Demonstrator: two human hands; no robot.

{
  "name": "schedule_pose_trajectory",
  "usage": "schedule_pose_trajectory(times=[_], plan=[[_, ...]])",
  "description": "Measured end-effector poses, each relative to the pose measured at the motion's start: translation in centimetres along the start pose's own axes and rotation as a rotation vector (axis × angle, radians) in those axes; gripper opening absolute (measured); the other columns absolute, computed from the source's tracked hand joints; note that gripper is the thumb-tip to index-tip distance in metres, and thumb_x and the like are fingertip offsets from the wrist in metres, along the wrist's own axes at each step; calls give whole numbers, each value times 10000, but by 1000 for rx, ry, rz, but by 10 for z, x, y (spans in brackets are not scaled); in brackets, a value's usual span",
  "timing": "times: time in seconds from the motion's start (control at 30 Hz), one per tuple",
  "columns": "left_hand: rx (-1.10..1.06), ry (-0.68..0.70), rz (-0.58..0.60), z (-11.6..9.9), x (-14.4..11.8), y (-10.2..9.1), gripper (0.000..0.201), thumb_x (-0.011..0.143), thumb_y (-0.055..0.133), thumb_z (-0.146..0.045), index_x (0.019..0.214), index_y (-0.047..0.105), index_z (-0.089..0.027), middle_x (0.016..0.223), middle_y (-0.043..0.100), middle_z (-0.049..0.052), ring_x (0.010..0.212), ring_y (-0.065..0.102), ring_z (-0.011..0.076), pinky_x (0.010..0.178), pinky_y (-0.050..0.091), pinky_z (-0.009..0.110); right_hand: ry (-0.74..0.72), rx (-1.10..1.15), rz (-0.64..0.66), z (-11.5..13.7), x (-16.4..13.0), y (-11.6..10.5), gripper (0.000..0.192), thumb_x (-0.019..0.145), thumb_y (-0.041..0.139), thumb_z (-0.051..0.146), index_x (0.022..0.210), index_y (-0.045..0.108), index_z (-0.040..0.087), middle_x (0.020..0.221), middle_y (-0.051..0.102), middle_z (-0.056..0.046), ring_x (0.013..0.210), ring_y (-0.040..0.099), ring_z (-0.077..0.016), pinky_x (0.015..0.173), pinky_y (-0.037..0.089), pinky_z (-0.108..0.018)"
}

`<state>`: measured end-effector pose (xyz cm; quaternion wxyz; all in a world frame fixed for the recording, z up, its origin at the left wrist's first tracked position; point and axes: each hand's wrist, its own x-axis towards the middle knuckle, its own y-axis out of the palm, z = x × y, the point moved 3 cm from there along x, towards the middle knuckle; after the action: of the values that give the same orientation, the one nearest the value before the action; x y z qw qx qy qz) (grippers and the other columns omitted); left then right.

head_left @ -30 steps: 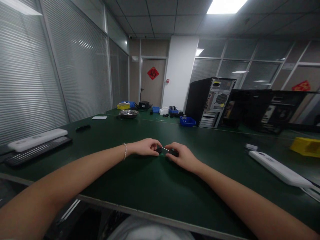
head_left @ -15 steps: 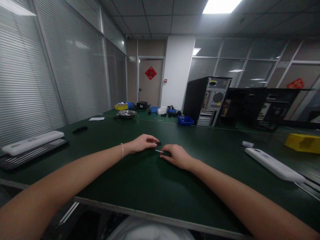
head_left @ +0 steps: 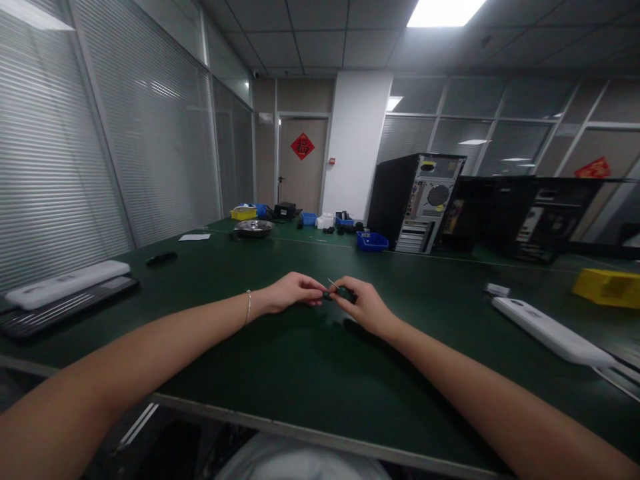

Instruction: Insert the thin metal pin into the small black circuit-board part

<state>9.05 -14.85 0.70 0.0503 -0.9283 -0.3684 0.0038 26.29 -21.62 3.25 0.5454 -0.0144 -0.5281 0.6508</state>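
Observation:
Above the green tabletop (head_left: 280,353), my left hand (head_left: 295,291) pinches a small dark piece (head_left: 327,295) at its fingertips; its exact kind is too small to make out. My right hand (head_left: 365,303) is closed around a screwdriver (head_left: 346,293) with a dark handle. The thin metal shaft sticks out up and to the left, past the thumb and forefinger. Both sets of fingertips are close together, and the right fingers appear to touch the dark piece too.
A white power strip (head_left: 550,330) lies to the right, another (head_left: 70,283) beside a black slotted panel (head_left: 75,303) at left. Farther back are a metal bowl (head_left: 254,229), a blue bin (head_left: 372,241), a computer tower (head_left: 400,200) and a yellow bin (head_left: 607,288).
My right hand has risen slightly and turned the screwdriver, so its shaft now points more upward. My left hand has shifted a little right, bringing the dark piece against the right fingers.

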Motion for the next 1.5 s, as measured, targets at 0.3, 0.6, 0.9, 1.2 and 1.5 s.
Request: schedule_pose_trajectory(times=[0.3, 0.6, 0.9, 1.2, 1.5], plan=[[-68, -36, 4, -3, -3, 3, 333, 685, 742, -251, 979, 673, -111, 941, 689, 104, 852, 646, 181, 873, 478, 370, 4, 6, -16, -1, -1, 2, 105, 835, 579, 203, 915, 643, 182, 864, 655, -38, 818, 605, -175, 735, 451, -275], [-71, -57, 47, -5, -5, 6, 345, 677, 746, -260, 978, 677, -108, 919, 688, 97, 828, 641, 171, 863, 470, 361, 5, 3, 12, -1, -1, 1, 101, 838, 575, 209, 912, 639, 184, 878, 635, -49, 837, 591, -186, 764, 459, -302], [-72, -41, 81, -4, -5, 9, 313, 698, 728, -239, 976, 673, -106, 919, 683, 88, 804, 630, 152, 835, 468, 338, 24, 63, 48, -1, 0, 1, 85, 813, 596, 173, 881, 646, 176, 893, 595, -41, 844, 567, -171, 755, 447, -285], [85, 56, 46, -8, -8, 17, 327, 658, 750, -261, 940, 650, -131, 946, 669, 84, 847, 630, 187, 830, 474, 383, 111, 97, 114, -7, -1, 7, 112, 801, 599, 185, 905, 639, 184, 885, 619, -23, 805, 568, -161, 722, 448, -271], [-32, 171, -44, -13, -4, 16, 322, 710, 702, -205, 1011, 613, -133, 1041, 642, 106, 948, 605, 202, 853, 458, 375, 246, 181, 14, -14, -3, 9, 259, 815, 591, 352, 1020, 611, 196, 877, 611, -36, 665, 568, -146, 493, 465, -227]])
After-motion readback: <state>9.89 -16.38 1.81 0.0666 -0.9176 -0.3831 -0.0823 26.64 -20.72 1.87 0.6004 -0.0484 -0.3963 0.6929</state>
